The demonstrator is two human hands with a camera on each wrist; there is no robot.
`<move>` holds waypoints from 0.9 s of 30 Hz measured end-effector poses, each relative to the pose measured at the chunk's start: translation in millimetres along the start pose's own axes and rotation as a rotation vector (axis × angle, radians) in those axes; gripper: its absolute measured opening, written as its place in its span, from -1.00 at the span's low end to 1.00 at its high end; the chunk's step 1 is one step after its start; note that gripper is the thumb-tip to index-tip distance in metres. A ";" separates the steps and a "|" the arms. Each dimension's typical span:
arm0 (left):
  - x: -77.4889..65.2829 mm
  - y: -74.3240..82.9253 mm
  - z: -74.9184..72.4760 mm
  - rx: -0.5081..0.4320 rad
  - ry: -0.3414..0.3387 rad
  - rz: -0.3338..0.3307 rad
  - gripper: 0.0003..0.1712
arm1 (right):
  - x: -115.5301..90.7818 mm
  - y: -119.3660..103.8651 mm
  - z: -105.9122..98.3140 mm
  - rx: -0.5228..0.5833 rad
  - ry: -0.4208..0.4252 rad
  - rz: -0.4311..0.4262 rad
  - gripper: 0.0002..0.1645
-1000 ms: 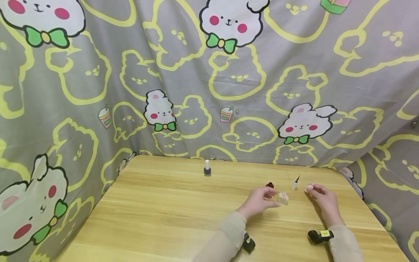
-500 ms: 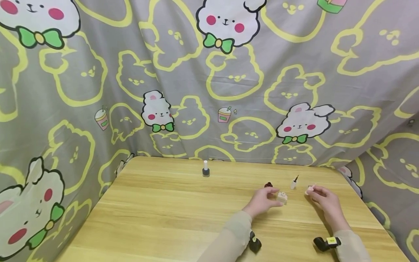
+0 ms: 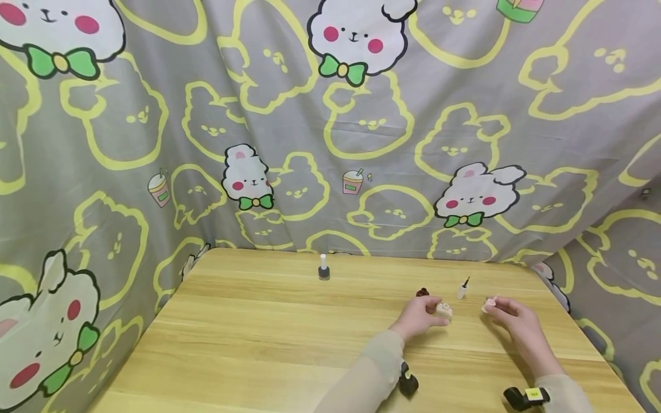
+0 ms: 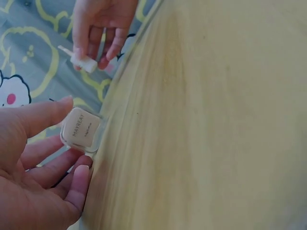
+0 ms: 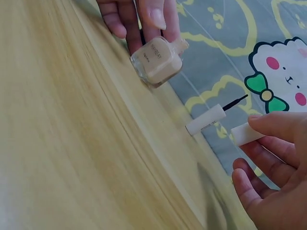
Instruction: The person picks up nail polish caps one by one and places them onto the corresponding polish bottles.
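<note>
My left hand (image 3: 417,315) pinches a small square nail polish bottle (image 5: 158,60) of pale beige, thumb on one side and fingers on the other. Its neck is uncapped, and "MAYREAY" is printed on the front. To the right, my right hand (image 3: 520,322) grips a white nail polish cap (image 4: 84,63) between thumb and fingers; a pale brush sticks out of it. Between the hands a second white cap (image 5: 206,120) stands on the table, its dark brush pointing up. Just behind my left hand is a dark red object (image 3: 422,292), partly hidden.
A dark grey nail polish bottle (image 3: 323,272) with a white cap stands near the back of the wooden table (image 3: 248,321). A grey curtain (image 3: 289,126) with rabbit prints hangs behind and along the sides. Each wrist wears a black device.
My left fingers have come together on the beige bottle. My right hand has shifted slightly towards me and turned the cap, so the brush now shows. The head view has panned a little.
</note>
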State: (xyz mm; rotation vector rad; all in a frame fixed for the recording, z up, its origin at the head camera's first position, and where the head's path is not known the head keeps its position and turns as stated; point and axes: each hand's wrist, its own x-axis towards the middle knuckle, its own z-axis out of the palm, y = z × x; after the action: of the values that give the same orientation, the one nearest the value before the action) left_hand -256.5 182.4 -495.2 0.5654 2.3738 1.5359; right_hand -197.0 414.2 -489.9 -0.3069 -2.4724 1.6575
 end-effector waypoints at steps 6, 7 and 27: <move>1.8 -0.1 4.4 0.014 0.029 -0.022 -0.53 | -5.2 -4.2 -0.5 -0.017 -0.011 -0.015 -0.48; 1.9 -0.4 5.0 0.017 0.032 -0.023 -0.55 | -6.0 -5.5 -0.9 -0.021 -0.012 -0.021 -0.46; -5.8 15.0 14.8 0.168 0.124 -0.040 -0.74 | -9.6 -20.8 -9.0 -0.077 -0.014 -0.107 -0.53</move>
State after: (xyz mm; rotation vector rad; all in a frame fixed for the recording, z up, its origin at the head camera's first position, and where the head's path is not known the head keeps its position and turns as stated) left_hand -242.5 197.3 -487.6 0.4670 2.6089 1.4015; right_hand -187.3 412.2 -467.4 -0.1694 -2.5189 1.5313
